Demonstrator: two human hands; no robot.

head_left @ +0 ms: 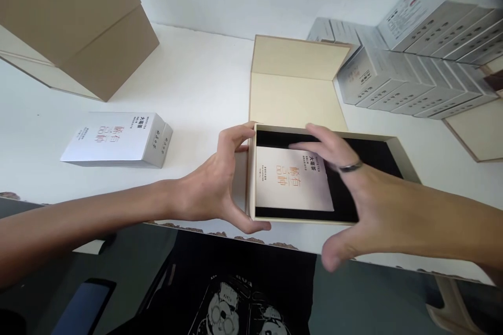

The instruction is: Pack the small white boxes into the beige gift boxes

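An open cream gift box lies on the table, its lid folded back at the far side. Inside, at the left end of the black lining, is a flat white tea box with orange and black print. My left hand clasps the gift box's left end, fingers on the far corner and thumb at the near corner. Above the right half hangs my right hand, wearing a dark ring or band, fingers and thumb spread. Its fingertips reach over the far side of the tea box; whether they touch is unclear.
Two white tea boxes are stacked on the left of the table. A large tan box stands behind them. Rows of white tea boxes are piled at the right back. The table's chipped front edge runs below my hands.
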